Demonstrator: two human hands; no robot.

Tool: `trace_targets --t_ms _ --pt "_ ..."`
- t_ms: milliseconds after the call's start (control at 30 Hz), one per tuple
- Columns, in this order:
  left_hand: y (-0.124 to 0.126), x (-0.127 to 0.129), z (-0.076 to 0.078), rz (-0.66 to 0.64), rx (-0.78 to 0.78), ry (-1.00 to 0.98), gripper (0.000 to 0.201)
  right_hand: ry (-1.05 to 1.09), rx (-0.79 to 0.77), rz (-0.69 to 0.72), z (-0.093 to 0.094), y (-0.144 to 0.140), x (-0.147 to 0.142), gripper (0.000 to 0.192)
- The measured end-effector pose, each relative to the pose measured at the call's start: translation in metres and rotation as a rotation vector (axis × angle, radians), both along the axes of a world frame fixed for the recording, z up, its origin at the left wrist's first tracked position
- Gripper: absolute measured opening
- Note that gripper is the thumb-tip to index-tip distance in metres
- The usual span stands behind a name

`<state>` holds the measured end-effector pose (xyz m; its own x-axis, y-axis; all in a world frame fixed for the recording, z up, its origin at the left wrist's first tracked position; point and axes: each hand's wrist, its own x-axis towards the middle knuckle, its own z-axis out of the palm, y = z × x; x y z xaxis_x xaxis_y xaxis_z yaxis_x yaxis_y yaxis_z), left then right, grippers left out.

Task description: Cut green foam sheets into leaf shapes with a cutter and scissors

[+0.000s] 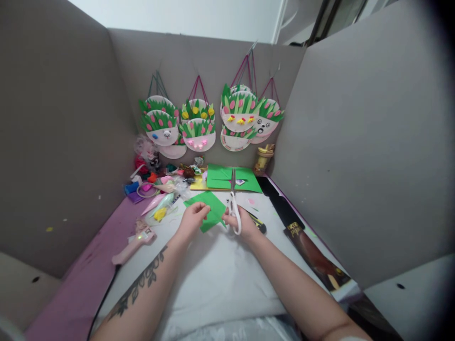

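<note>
1. Left hand (195, 216): grip pinched on the green paper (213, 219).
2. Right hand (246, 226): grip around the white-handled scissors (232, 196), blades toward the tabletop's (220, 284) back edge, fingertips at the paper's right corner.
3. The paper sits between both hands, nearer the back edge than the front.
4. Green sheets (222, 174) lie by the back edge.
5. A pink glue gun (132, 247) lies toward the left edge.

Plates (198, 140) are hanging on the back panel (216, 59), above paper sheets (222, 175) lying at the far side of the table (81, 265). Before these sheets, a paper piece (216, 213) is sitting between the left hand (194, 218) and right hand (244, 222) (the latter is holding scissors (232, 196)), while a glue gun (133, 247) is lying to the left.
</note>
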<state>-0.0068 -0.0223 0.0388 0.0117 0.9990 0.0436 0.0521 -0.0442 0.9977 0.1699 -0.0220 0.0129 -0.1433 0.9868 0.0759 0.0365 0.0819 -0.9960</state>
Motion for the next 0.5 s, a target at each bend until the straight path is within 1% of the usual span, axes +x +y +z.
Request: trace_targets --t_ms 133,267,400,500 --pt "-0.004 0.007 -0.001 -0.051 -0.018 0.012 0.029 0.008 -0.010 0.004 -0.005 0.001 -0.006 0.029" --pt "-0.007 0.012 -0.001 -0.064 -0.001 0.022 0.029 0.012 -0.025 -0.010 -0.008 0.001 -0.009 0.031" --pt "-0.008 0.015 -0.004 -0.074 0.059 0.044 0.028 -0.021 0.019 -0.047 -0.004 -0.001 -0.010 0.031" --pt "-0.009 0.015 -0.005 -0.086 0.143 0.138 0.027 -0.053 0.058 -0.052 -0.002 -0.003 -0.010 0.033"
